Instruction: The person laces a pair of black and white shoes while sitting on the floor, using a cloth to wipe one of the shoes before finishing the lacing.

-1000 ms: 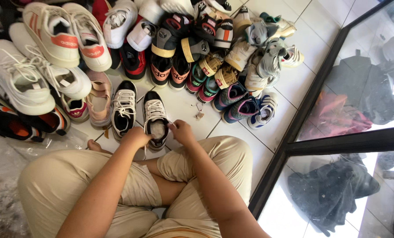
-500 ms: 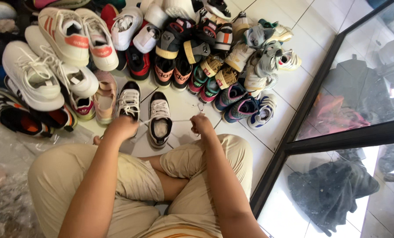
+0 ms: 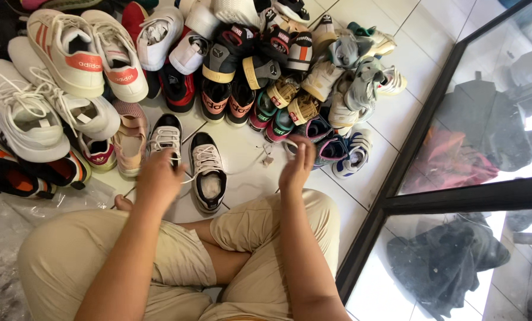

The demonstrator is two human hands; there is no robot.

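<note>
Head view: left hand (image 3: pixel 158 176) curled on the near end of one black-and-white sneaker (image 3: pixel 165 135), lace apparently pinched, grip not fully visible. Matching sneaker (image 3: pixel 208 172) just right of it, flat on white tile floor (image 3: pixel 242 148), untouched. Right hand (image 3: pixel 297 163) further right of that sneaker, open, fingers spread, empty, near small tag (image 3: pixel 268 159). Shoe pile (image 3: pixel 266 65) beyond.

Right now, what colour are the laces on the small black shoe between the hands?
White laces, clearest in the head view.

Blk/white laced sneakers (image 3: pixel 208 172) (image 3: pixel 165 138) side by side, upright on tile.
</note>
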